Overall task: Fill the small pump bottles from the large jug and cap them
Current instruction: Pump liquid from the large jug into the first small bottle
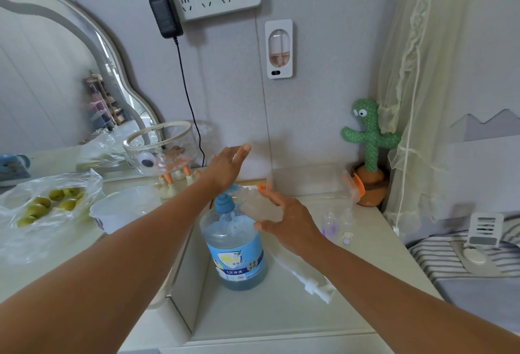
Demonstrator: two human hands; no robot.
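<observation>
Large jug [236,252] is standing upright on the lower desk [281,311] level, close to its left wall, with its blue cap [224,203] on and blue liquid showing through the body.

You are holding your left hand [228,168] in the air beyond the cap, fingers [243,151] straight and spread, grasping nothing.

You are holding your right hand [292,224] just right of the jug's shoulder. Its fingers [271,194] and thumb are curling round a clear plastic piece [260,207]; it is too blurred to tell what it is.

Small clear bottles [337,220] are standing toward the desk's right edge, just beyond your right wrist; their fill level cannot be read.

A clear box [306,179] with orange latches is sitting against the back edge. A cactus toy [368,139] is occupying the back right corner. A white packet [306,280] is lying just right of the jug's base. A bag of green fruit [47,201] is resting on the upper level at far left.
</observation>
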